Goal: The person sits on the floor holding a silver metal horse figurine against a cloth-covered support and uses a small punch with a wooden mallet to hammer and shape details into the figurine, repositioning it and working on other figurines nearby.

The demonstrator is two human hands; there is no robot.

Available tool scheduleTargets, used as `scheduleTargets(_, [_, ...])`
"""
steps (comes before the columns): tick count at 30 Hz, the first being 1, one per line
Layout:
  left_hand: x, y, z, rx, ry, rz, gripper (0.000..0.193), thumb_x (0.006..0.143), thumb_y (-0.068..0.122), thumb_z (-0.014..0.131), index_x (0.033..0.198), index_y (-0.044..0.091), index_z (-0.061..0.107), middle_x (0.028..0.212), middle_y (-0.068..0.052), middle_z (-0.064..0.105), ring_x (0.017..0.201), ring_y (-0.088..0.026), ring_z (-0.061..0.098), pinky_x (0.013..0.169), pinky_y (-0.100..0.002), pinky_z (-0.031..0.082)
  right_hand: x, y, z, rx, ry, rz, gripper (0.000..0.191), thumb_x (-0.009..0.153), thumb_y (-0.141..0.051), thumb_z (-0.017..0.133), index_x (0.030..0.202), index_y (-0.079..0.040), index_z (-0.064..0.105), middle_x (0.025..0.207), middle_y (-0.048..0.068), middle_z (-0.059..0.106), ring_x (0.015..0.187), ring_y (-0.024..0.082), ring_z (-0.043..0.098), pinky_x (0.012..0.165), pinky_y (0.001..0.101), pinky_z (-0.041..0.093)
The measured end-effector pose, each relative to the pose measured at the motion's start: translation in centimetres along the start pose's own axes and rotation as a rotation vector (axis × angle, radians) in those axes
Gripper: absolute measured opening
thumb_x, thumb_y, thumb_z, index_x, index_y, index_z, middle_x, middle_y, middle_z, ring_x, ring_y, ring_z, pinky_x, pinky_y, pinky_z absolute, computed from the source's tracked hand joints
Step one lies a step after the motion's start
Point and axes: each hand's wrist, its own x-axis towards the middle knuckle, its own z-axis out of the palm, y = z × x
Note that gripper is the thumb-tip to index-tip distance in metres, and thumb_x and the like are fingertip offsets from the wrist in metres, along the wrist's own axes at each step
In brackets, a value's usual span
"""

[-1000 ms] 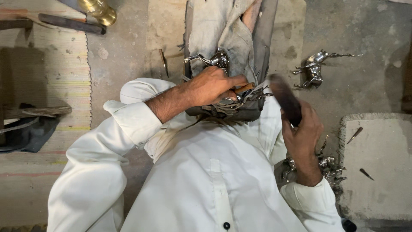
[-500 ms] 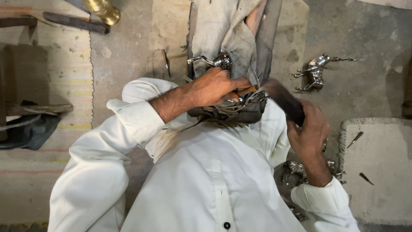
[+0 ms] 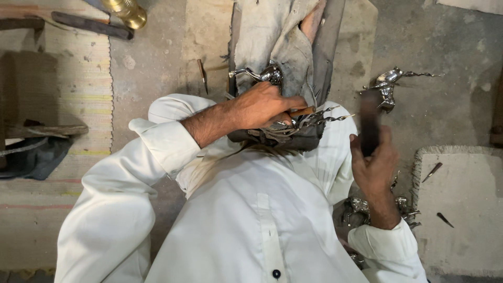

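Observation:
My left hand [image 3: 264, 106] presses a shiny silver animal figurine [image 3: 272, 76] onto a cloth-covered block [image 3: 277, 47] and grips a small wooden-handled tool [image 3: 303, 111] against it. The figurine's thin metal legs [image 3: 325, 118] stick out to the right of that hand. To the right and apart from it, my right hand [image 3: 373, 162] is raised and shut on a dark, blurred mallet or bar [image 3: 368, 123]. White sleeves cover both arms.
A second silver horse figurine [image 3: 390, 84] lies on the concrete floor at right. More silver figurines [image 3: 361, 205] sit behind my right wrist. Small chisels [image 3: 434, 170] lie on a pale mat at right. A brass vessel [image 3: 128, 10] and wooden pieces are at top left.
My right hand has drawn the dark mallet away from the figurine, moving right and turning it upright. My left hand stays on the figurine with the tool.

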Motion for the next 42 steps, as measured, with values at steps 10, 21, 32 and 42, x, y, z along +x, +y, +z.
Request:
scheduleTargets(10, [-0.3, 0.2, -1.0, -0.094, -0.024, -0.012, 0.033, 0.089, 0.018, 0.08, 0.116, 0.008, 0.063, 0.075, -0.014, 0.073, 0.072, -0.036, 0.072, 0.065, -0.05, 0.053, -0.4, 0.2, -0.3, -0.211, -0.065, -0.253, 0.047, 0.082, -0.005, 0.077, 0.126, -0.003, 0.063, 0.1, 0.019, 0.068, 0.093, 0.039, 0.066, 0.08, 0.0478, 0.051])
scheduleTargets(21, [1.3, 0.7, -2.6, -0.041, -0.19, 0.045, 0.04, 0.084, 0.019, 0.082, 0.119, 0.013, 0.065, 0.079, -0.013, 0.075, 0.079, -0.037, 0.073, 0.07, -0.05, 0.055, -5.2, 0.6, 3.0, 0.961, -0.236, 0.332, 0.043, 0.1, -0.023, 0.068, 0.137, -0.002, 0.059, 0.085, 0.002, 0.065, 0.077, 0.011, 0.063, 0.072, 0.0268, 0.053])
scheduleTargets(32, [1.9, 1.1, -2.7, 0.059, -0.323, 0.07, 0.041, 0.091, 0.021, 0.073, 0.13, 0.018, 0.062, 0.073, -0.015, 0.073, 0.074, -0.036, 0.073, 0.07, -0.05, 0.056, -8.5, -1.1, 5.8, 0.425, 0.003, 0.162, 0.055, 0.092, -0.015, 0.077, 0.138, 0.0, 0.051, 0.104, 0.008, 0.069, 0.084, 0.012, 0.063, 0.067, 0.0271, 0.052])
scheduleTargets(42, [1.7, 1.1, -2.4, 0.106, -0.307, 0.086, 0.042, 0.089, 0.022, 0.074, 0.13, 0.017, 0.063, 0.073, -0.016, 0.072, 0.074, -0.038, 0.072, 0.07, -0.052, 0.055, -8.0, -2.3, 5.6, 0.168, 0.228, -0.025, 0.05, 0.097, -0.008, 0.074, 0.141, 0.0, 0.051, 0.103, 0.018, 0.069, 0.087, 0.029, 0.07, 0.074, 0.0408, 0.054])
